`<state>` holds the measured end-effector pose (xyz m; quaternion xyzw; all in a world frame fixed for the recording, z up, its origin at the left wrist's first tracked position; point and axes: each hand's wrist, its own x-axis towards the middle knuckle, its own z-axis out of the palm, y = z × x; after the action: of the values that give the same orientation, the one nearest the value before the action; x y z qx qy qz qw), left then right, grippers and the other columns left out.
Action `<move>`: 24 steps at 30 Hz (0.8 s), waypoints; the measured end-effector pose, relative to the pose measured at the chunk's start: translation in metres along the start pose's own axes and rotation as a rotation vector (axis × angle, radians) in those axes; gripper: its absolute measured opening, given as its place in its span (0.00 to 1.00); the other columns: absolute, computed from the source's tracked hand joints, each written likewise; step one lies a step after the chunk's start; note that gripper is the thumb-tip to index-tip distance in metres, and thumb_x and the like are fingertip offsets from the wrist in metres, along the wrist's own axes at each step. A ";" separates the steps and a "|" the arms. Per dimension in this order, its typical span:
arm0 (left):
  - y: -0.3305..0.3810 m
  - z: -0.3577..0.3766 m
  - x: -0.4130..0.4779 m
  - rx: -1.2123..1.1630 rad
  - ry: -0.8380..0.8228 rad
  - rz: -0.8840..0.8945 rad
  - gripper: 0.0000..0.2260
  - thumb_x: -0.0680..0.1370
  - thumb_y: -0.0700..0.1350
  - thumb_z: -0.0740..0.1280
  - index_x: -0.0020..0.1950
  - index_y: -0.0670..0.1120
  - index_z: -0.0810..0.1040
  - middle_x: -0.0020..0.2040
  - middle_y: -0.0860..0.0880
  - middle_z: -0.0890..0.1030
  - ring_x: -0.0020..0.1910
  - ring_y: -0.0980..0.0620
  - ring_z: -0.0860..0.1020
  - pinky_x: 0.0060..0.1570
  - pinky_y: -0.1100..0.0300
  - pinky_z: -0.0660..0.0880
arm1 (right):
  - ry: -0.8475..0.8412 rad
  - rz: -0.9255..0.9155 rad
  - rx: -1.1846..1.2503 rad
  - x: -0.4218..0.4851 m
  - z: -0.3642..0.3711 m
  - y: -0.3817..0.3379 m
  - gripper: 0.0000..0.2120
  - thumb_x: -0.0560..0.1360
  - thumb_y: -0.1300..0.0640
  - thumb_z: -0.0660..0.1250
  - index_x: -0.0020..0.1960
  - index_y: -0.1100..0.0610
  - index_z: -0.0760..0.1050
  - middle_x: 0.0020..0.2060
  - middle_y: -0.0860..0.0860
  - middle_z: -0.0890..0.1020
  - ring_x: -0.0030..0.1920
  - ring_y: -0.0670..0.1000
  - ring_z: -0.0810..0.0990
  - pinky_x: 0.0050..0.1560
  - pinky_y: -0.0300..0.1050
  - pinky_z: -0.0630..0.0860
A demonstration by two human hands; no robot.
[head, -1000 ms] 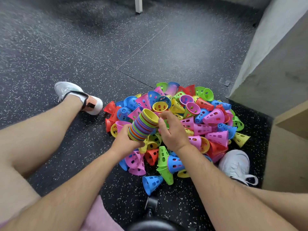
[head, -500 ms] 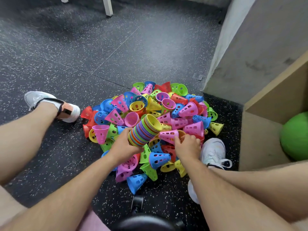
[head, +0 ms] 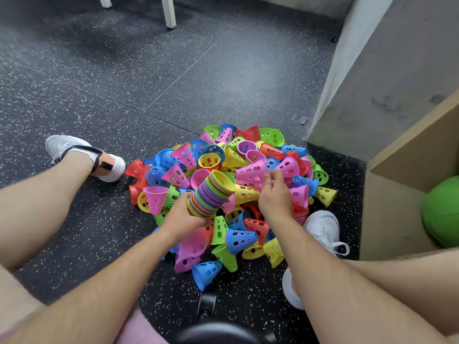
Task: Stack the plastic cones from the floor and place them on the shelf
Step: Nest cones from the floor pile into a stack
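Observation:
A heap of perforated plastic cones (head: 231, 155) in pink, blue, green, yellow and red lies on the dark speckled floor between my feet. My left hand (head: 182, 218) grips the lower end of a tilted stack of nested cones (head: 211, 194), whose open yellow mouth faces up and to the right. Just right of that mouth, my right hand (head: 274, 196) hovers over the heap and pinches a pink cone (head: 250, 173) by its narrow end. The wooden shelf (head: 387, 194) stands at the right edge.
A green ball (head: 442, 212) sits inside the shelf's lower compartment. A concrete pillar (head: 372, 78) rises behind the heap. My shoes (head: 323, 229) flank the heap. White furniture legs (head: 169, 11) stand far back. A black stool base (head: 207, 306) is under me.
My right hand left the stack's mouth, reached down into the heap's right side, took a pink cone and has lifted it toward the stack. The view has swung right.

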<state>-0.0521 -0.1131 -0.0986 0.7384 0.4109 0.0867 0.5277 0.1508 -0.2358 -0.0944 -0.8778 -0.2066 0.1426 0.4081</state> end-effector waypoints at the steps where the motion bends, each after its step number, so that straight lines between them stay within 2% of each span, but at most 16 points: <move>1: -0.002 -0.001 0.001 -0.006 0.001 -0.007 0.24 0.66 0.35 0.81 0.55 0.49 0.75 0.47 0.44 0.84 0.40 0.54 0.82 0.37 0.64 0.77 | 0.013 -0.033 0.008 0.002 -0.001 -0.006 0.09 0.85 0.48 0.53 0.56 0.51 0.69 0.42 0.54 0.79 0.41 0.56 0.76 0.34 0.46 0.64; 4: -0.004 -0.004 0.002 -0.011 -0.010 -0.010 0.22 0.65 0.35 0.81 0.54 0.47 0.77 0.45 0.43 0.84 0.39 0.53 0.83 0.35 0.65 0.77 | -0.026 -0.192 -0.035 0.002 -0.004 -0.020 0.07 0.85 0.48 0.54 0.58 0.47 0.69 0.41 0.51 0.78 0.40 0.55 0.77 0.34 0.46 0.67; 6: -0.004 -0.005 0.003 -0.004 -0.015 -0.003 0.19 0.65 0.35 0.81 0.50 0.46 0.79 0.42 0.42 0.84 0.37 0.54 0.83 0.35 0.63 0.78 | -0.087 -0.300 -0.043 -0.001 -0.006 -0.029 0.06 0.85 0.51 0.56 0.60 0.46 0.70 0.43 0.49 0.77 0.40 0.51 0.76 0.38 0.44 0.70; 8: -0.002 -0.005 0.003 -0.001 -0.017 0.001 0.17 0.65 0.35 0.81 0.49 0.44 0.80 0.41 0.41 0.84 0.35 0.55 0.82 0.34 0.61 0.78 | -0.195 -0.340 -0.016 -0.007 -0.008 -0.038 0.10 0.84 0.58 0.58 0.64 0.53 0.74 0.48 0.47 0.78 0.43 0.42 0.76 0.43 0.32 0.72; 9: -0.002 -0.004 0.004 -0.001 -0.019 -0.001 0.17 0.65 0.35 0.81 0.49 0.44 0.79 0.40 0.41 0.83 0.34 0.56 0.81 0.34 0.61 0.78 | -0.245 -0.366 -0.037 -0.009 -0.007 -0.041 0.11 0.84 0.59 0.59 0.64 0.55 0.74 0.51 0.48 0.79 0.46 0.41 0.77 0.47 0.29 0.73; 12: -0.001 -0.003 0.003 -0.011 -0.007 -0.007 0.15 0.66 0.33 0.79 0.48 0.42 0.78 0.37 0.42 0.81 0.33 0.54 0.80 0.35 0.57 0.79 | -0.339 -0.522 -0.166 -0.016 0.001 -0.038 0.13 0.84 0.51 0.57 0.65 0.53 0.74 0.54 0.50 0.81 0.54 0.50 0.79 0.56 0.47 0.77; 14: -0.003 -0.004 0.003 -0.014 0.002 -0.019 0.17 0.66 0.35 0.80 0.50 0.42 0.78 0.40 0.40 0.82 0.35 0.52 0.81 0.37 0.53 0.81 | -0.367 -0.476 -0.094 -0.016 0.005 -0.029 0.15 0.84 0.49 0.56 0.69 0.50 0.70 0.60 0.48 0.80 0.59 0.48 0.78 0.57 0.45 0.74; 16: -0.004 -0.005 0.003 0.001 -0.014 -0.016 0.18 0.65 0.36 0.80 0.50 0.43 0.78 0.41 0.41 0.83 0.36 0.52 0.82 0.39 0.49 0.81 | -0.315 -0.379 -0.081 -0.009 0.007 -0.016 0.16 0.84 0.52 0.57 0.71 0.49 0.68 0.62 0.47 0.79 0.60 0.48 0.77 0.57 0.44 0.72; 18: -0.004 -0.005 0.002 0.012 -0.021 -0.006 0.16 0.66 0.35 0.80 0.48 0.44 0.78 0.40 0.40 0.83 0.36 0.51 0.81 0.39 0.45 0.81 | -0.285 -0.360 -0.230 0.002 0.007 -0.003 0.18 0.83 0.58 0.58 0.71 0.50 0.69 0.63 0.49 0.78 0.64 0.51 0.75 0.61 0.47 0.73; 20: -0.005 -0.003 0.003 0.014 -0.020 -0.023 0.18 0.66 0.35 0.80 0.49 0.47 0.77 0.43 0.39 0.83 0.38 0.49 0.82 0.43 0.43 0.82 | -0.330 -0.403 -0.462 0.011 0.011 0.009 0.20 0.82 0.61 0.59 0.72 0.49 0.69 0.65 0.48 0.74 0.67 0.53 0.69 0.67 0.50 0.70; 24: -0.015 -0.002 0.008 -0.005 -0.033 -0.060 0.28 0.64 0.47 0.83 0.58 0.51 0.74 0.48 0.45 0.83 0.45 0.47 0.85 0.48 0.40 0.83 | -0.421 -0.498 -0.718 0.015 0.024 0.015 0.29 0.79 0.63 0.62 0.76 0.44 0.63 0.74 0.50 0.64 0.73 0.55 0.59 0.73 0.54 0.61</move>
<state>-0.0556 -0.1044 -0.1125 0.7258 0.4239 0.0596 0.5385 0.1574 -0.2209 -0.1223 -0.8391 -0.5246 0.1349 0.0504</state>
